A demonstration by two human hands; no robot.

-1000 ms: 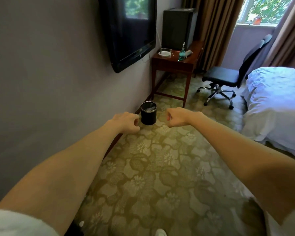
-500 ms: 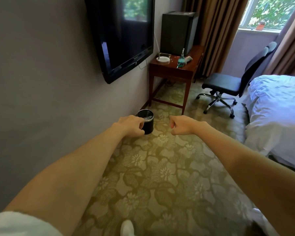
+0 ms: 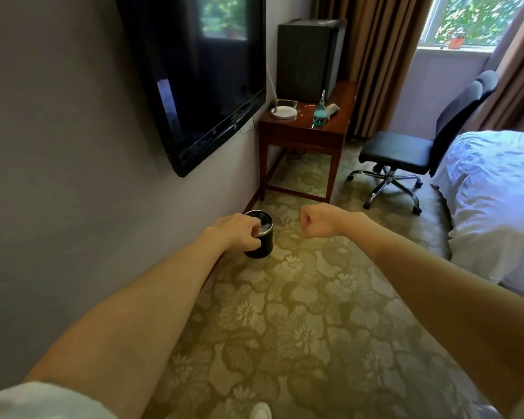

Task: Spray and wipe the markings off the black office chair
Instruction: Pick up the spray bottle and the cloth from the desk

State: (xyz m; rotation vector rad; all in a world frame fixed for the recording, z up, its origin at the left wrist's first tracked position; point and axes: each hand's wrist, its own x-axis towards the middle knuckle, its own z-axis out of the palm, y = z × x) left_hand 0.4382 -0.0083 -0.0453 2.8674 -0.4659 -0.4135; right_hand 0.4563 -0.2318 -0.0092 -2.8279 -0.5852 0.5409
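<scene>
The black office chair (image 3: 406, 149) stands on its chrome wheeled base at the far right, between a wooden side table and the bed. A green spray bottle (image 3: 319, 111) stands on that table (image 3: 303, 136), with a pale cloth (image 3: 332, 109) lying beside it. Both my arms reach forward over the carpet. My left hand (image 3: 235, 231) is curled into a fist and holds nothing; it overlaps a black bin in the view. My right hand (image 3: 319, 220) is a fist too, with nothing in it. Both hands are far from the chair and the bottle.
A small black waste bin (image 3: 262, 238) sits on the floor by the wall. A flat TV (image 3: 200, 77) hangs on the left wall. A black mini fridge (image 3: 309, 60) and a white dish (image 3: 284, 112) are on the table. The white bed (image 3: 496, 189) fills the right side.
The view has advanced along the wall toward the table and chair, which look larger. The bin has slid behind my left fist. Both hands stay clenched.
</scene>
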